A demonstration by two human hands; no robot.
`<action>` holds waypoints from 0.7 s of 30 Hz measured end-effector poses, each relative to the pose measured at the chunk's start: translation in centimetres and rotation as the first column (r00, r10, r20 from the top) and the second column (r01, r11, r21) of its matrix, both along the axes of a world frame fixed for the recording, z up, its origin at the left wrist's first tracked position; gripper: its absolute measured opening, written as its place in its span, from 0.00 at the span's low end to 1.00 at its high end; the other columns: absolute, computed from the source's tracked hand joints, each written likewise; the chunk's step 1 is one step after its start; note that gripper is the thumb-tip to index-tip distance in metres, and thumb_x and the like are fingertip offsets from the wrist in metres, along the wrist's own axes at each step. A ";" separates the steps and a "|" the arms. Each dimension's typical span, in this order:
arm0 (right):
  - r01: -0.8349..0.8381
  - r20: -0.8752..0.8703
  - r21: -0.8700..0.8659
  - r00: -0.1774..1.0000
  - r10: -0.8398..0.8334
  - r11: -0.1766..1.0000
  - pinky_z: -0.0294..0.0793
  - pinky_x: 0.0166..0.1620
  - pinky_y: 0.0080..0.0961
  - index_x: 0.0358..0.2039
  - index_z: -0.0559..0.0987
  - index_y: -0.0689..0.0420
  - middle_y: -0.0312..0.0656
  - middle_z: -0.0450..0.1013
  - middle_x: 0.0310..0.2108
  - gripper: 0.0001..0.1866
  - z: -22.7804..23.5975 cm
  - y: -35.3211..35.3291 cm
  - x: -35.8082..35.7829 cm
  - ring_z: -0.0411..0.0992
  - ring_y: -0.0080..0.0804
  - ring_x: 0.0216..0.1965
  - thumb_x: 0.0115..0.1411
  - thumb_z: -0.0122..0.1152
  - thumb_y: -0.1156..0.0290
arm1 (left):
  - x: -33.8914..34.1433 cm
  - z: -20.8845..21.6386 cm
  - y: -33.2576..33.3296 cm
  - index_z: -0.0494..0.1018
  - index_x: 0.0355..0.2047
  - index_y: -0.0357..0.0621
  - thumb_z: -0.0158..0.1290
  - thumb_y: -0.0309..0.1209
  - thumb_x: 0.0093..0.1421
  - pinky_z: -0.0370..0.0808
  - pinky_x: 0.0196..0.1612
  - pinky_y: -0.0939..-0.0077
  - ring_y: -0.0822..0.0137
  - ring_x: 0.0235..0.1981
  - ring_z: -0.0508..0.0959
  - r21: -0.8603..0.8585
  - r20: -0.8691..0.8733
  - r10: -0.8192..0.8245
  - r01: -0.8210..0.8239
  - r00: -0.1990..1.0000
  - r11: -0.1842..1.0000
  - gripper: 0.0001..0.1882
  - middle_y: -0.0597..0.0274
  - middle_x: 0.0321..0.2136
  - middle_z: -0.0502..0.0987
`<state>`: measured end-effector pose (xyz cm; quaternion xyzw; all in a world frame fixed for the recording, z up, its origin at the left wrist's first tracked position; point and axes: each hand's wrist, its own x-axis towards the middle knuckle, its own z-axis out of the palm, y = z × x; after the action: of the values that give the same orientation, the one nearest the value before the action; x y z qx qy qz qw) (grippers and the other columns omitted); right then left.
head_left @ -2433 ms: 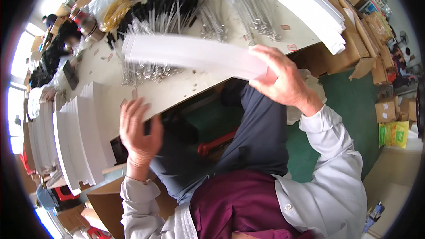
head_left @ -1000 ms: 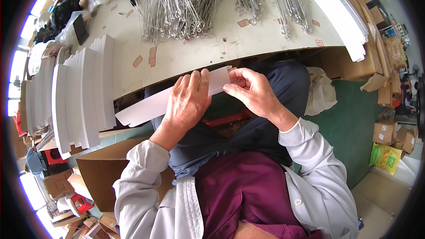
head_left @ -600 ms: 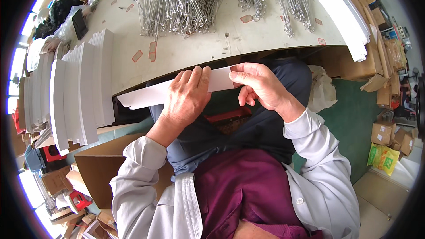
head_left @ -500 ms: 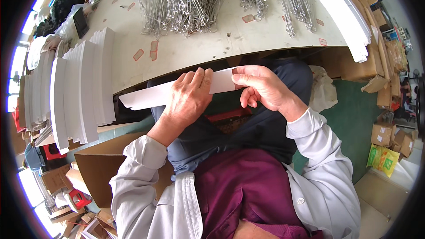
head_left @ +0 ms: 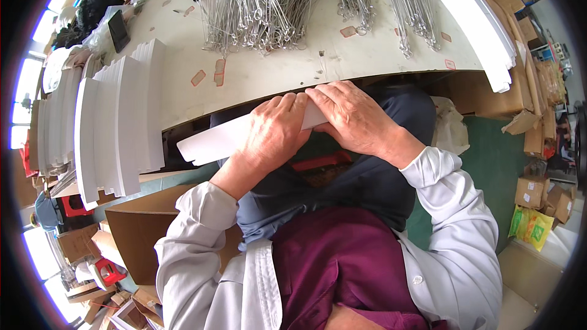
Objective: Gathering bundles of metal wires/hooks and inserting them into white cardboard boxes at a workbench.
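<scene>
A long, narrow white cardboard box (head_left: 217, 141) lies slantwise over my lap, just in front of the table edge, its left end sticking out past my hands. My left hand (head_left: 276, 127) is wrapped over its middle, fingers together on top. My right hand (head_left: 353, 116) closes around the right end from above, its fingers almost touching the left hand's and its thumb underneath. That end of the box is hidden under the right hand. Beyond the hands, a big heap of thin metal skewers with looped ends (head_left: 263, 15) lies on the white table (head_left: 263, 76).
Stacks of flat white card pieces stand at the table's left (head_left: 125, 122), and a white stack (head_left: 477, 27) lies at its right. Smaller skewer bundles (head_left: 413, 12) lie at the far right. An open brown carton (head_left: 143, 238) stands at my left. A plastic bag (head_left: 450, 125) hangs right of my knee.
My right hand has turned over and moved left, from holding the box's end at its fingertips to closing over it. The end that showed before is now covered.
</scene>
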<state>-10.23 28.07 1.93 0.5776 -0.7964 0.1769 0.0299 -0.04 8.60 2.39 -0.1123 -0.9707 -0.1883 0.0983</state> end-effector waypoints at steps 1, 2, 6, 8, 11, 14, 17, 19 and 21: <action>-0.016 -0.005 0.000 1.000 0.016 1.000 0.69 0.64 0.42 0.60 0.71 0.68 0.52 0.73 0.56 0.34 0.1 0.2 -0.1 0.71 0.49 0.58 0.56 0.71 0.66 | 0.2 0.2 -0.1 0.72 0.54 0.32 0.67 0.30 0.48 0.79 0.51 0.59 0.50 0.48 0.81 -0.002 -0.002 0.001 -0.001 1.000 1.000 0.33 0.48 0.46 0.79; -0.020 -0.005 -0.003 1.000 0.020 1.000 0.69 0.64 0.42 0.60 0.71 0.68 0.52 0.73 0.56 0.34 0.1 0.4 -0.3 0.71 0.49 0.58 0.56 0.71 0.66 | 0.5 0.4 -0.4 0.72 0.55 0.32 0.67 0.31 0.48 0.78 0.52 0.59 0.49 0.49 0.80 -0.024 -0.001 0.024 -0.024 1.000 0.999 0.33 0.47 0.47 0.79; -0.003 -0.017 -0.012 1.000 0.003 1.000 0.70 0.63 0.42 0.61 0.70 0.67 0.52 0.73 0.55 0.35 0.1 1.1 -0.8 0.71 0.50 0.57 0.56 0.72 0.65 | 1.7 1.4 -2.2 0.70 0.57 0.32 0.68 0.32 0.49 0.76 0.54 0.57 0.49 0.51 0.79 -0.103 0.017 0.055 -0.053 0.998 0.993 0.36 0.47 0.50 0.77; 0.007 -0.032 0.005 0.999 -0.007 1.000 0.70 0.63 0.41 0.61 0.70 0.67 0.52 0.72 0.56 0.36 0.4 0.9 -0.6 0.70 0.50 0.57 0.56 0.72 0.65 | 1.8 1.4 -2.4 0.70 0.58 0.32 0.68 0.32 0.49 0.76 0.54 0.56 0.49 0.51 0.79 -0.103 0.020 0.043 -0.040 0.999 0.994 0.36 0.47 0.50 0.77; -0.006 -0.031 -0.012 1.000 0.006 1.000 0.70 0.63 0.42 0.62 0.69 0.67 0.52 0.71 0.57 0.36 0.7 -0.4 0.1 0.70 0.50 0.57 0.56 0.71 0.65 | 1.3 0.9 -1.9 0.70 0.58 0.33 0.68 0.32 0.49 0.76 0.55 0.56 0.49 0.51 0.78 -0.087 -0.001 0.023 -0.023 1.000 0.996 0.37 0.47 0.50 0.77; -0.042 -0.198 -0.022 0.980 0.037 0.999 0.72 0.60 0.37 0.60 0.72 0.69 0.52 0.74 0.53 0.28 0.4 -1.0 -0.1 0.73 0.44 0.53 0.64 0.61 0.65 | 1.1 1.2 -1.7 0.69 0.59 0.33 0.68 0.32 0.49 0.75 0.55 0.55 0.48 0.52 0.78 -0.056 -0.007 0.027 -0.027 1.000 0.998 0.37 0.46 0.50 0.77; -0.067 -0.181 -0.043 0.982 0.058 0.997 0.72 0.60 0.38 0.60 0.73 0.70 0.53 0.74 0.53 0.28 0.1 -0.6 -0.6 0.73 0.45 0.53 0.63 0.61 0.65 | 1.1 1.6 -2.1 0.69 0.59 0.33 0.68 0.32 0.50 0.75 0.57 0.55 0.46 0.53 0.77 -0.050 -0.019 0.038 -0.038 0.999 0.998 0.37 0.45 0.52 0.76; -0.054 -0.181 -0.036 0.982 0.047 0.998 0.72 0.60 0.38 0.60 0.72 0.70 0.53 0.74 0.53 0.29 0.8 -0.4 -1.5 0.73 0.46 0.53 0.63 0.62 0.65 | 1.1 2.0 -3.2 0.69 0.59 0.33 0.69 0.32 0.50 0.74 0.57 0.54 0.45 0.53 0.77 -0.061 -0.047 0.042 -0.045 0.998 0.997 0.37 0.45 0.53 0.76; -0.033 -0.182 -0.028 0.983 0.027 0.999 0.72 0.60 0.39 0.60 0.72 0.70 0.53 0.74 0.53 0.29 1.2 -0.5 -2.5 0.73 0.47 0.54 0.62 0.63 0.65 | 0.8 2.6 -4.7 0.69 0.60 0.33 0.69 0.32 0.50 0.73 0.59 0.54 0.43 0.54 0.76 -0.099 -0.046 0.067 -0.071 0.997 0.993 0.38 0.44 0.53 0.75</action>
<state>-12.68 27.59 3.17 0.6028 -0.7787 0.1360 0.1085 0.72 3.91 5.03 -0.0876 -0.9800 -0.1332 0.1195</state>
